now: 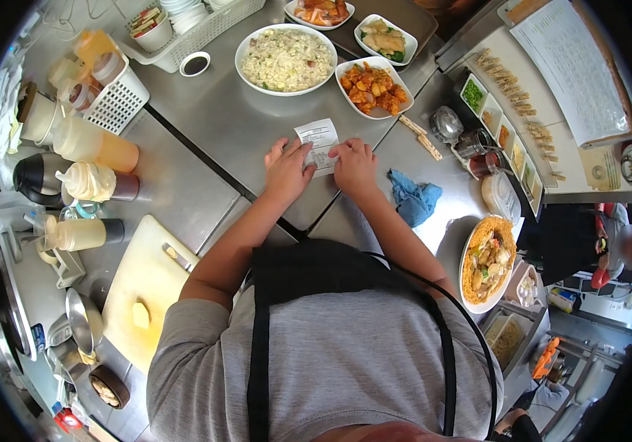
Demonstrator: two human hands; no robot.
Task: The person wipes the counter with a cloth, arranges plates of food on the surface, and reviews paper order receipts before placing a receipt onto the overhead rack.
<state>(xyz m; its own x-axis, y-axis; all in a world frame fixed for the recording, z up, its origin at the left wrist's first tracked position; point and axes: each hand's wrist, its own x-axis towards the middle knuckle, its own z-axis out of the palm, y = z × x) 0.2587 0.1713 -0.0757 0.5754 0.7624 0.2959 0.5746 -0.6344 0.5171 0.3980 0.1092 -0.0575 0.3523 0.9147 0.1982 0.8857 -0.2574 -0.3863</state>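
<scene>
A printed paper slip [319, 140] is stretched between my two hands above the steel counter. My left hand [287, 168] pinches its left edge between thumb and fingers. On the other side, my right hand [355, 168] grips the right edge with closed fingers. Beyond the slip stand a large white bowl of fried rice [286, 60] and a square bowl of glazed orange-red pieces [373, 88]. A crumpled blue cloth [413, 197] lies to the right of my right hand, near some wooden clothespins [420, 138].
On the left are squeeze bottles [95, 147], a white basket [118, 96] and a cutting board [128, 283] with a knife. To the right sit a plate of noodles [487, 264] and a tray of garnishes [504, 136]. Another person [614, 239] stands at far right.
</scene>
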